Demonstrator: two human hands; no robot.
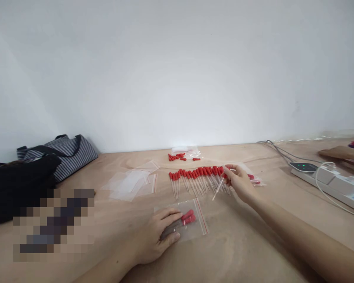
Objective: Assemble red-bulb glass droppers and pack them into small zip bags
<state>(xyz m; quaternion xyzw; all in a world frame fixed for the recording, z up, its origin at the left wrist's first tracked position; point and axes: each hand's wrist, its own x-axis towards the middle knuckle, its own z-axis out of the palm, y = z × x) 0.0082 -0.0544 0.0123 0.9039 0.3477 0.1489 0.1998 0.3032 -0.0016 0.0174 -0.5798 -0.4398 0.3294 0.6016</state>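
My left hand [162,230] lies on a clear zip bag [199,230] near me, its thumb and fingers apart over the bag's left part. Inside the bag are droppers with red bulbs [188,217]; their tubes run partly under my fingers. My right hand [237,181] pinches a dropper [218,189] by its red end, with the clear tube slanting down to the left. It is at the right end of a row of several similar droppers [199,173], whose bulbs point towards the wall and tubes towards me.
Flat clear zip bags [126,184] overlap left of the row. Loose red bulbs [175,157] lie by another bag [185,150] near the wall. Right of my right hand is a bag with red bulbs [255,179]. A power strip [333,186], another person's hand [333,152] and a striped bag [73,157] flank the table.
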